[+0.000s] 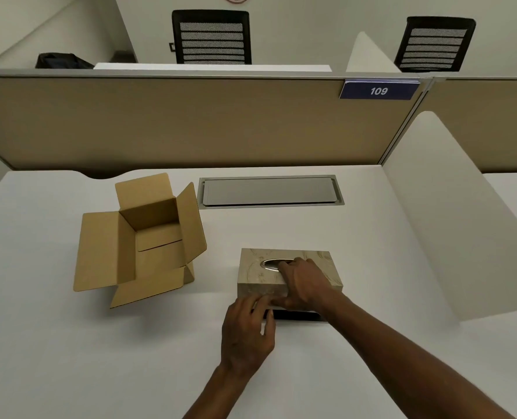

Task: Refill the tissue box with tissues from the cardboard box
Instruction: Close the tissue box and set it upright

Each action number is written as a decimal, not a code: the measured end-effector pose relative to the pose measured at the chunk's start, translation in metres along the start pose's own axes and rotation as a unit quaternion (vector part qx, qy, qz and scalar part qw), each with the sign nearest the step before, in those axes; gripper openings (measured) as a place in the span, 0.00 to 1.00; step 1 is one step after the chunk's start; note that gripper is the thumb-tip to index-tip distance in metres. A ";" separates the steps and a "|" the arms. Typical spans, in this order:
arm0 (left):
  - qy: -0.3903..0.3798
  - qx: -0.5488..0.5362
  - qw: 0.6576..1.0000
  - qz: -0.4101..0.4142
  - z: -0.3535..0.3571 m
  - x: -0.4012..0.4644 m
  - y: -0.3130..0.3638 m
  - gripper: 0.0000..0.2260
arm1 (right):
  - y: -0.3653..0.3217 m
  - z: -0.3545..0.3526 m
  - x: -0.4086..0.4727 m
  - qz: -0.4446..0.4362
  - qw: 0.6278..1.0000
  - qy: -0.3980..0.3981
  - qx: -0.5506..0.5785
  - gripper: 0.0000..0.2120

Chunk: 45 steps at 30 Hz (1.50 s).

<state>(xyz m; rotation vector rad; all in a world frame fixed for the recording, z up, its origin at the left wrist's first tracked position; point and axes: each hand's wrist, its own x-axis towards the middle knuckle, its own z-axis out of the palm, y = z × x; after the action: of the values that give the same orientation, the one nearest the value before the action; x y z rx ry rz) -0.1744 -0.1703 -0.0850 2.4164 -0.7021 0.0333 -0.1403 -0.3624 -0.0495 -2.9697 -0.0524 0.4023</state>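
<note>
Both forearms are bare, left hand [246,334] and right hand [304,281] ungloved.

White tabletop [69,343], with a grey metal cable hatch [271,191] set flush near the far edge, lid closed. Behind it a tan partition [190,122], carrying a blue number plate [379,90] reading 109 at top right. White side divider [451,225] on the right. Beyond the partition, two black mesh chairs [211,37] [434,45], and a dark bag [63,61] far left.

A white desk [69,343] faces a tan partition [190,122], with two black chairs [211,37] beyond.
</note>
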 end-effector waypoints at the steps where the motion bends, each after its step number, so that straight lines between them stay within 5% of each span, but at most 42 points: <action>1: 0.002 -0.003 1.000 -0.007 -0.001 0.000 -0.001 0.17 | -0.001 0.002 -0.003 0.001 1.000 0.008 0.007 0.43; 12: -0.036 0.026 0.998 -0.053 0.006 -0.021 -0.011 0.23 | -0.010 0.019 -0.017 -0.006 0.998 0.054 -0.016 0.32; 22: -0.029 0.053 0.996 -0.062 0.008 -0.023 -0.019 0.22 | -0.015 0.024 -0.029 -0.026 0.986 0.118 -0.114 0.34; 35: -0.016 0.022 0.998 -0.059 0.010 -0.030 -0.020 0.22 | -0.023 0.053 -0.048 0.003 0.977 0.214 -0.003 0.32; 45: 0.058 -0.117 0.974 -0.186 -0.001 -0.008 -0.012 0.26 | -0.027 0.073 -0.059 -0.005 0.964 0.259 0.055 0.23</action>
<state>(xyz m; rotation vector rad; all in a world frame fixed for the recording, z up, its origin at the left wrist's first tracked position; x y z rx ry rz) -0.1753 -0.1583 -0.0923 2.2580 -0.1804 -0.0569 -0.2168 -0.3284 -0.0993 -2.8592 0.0114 -0.3665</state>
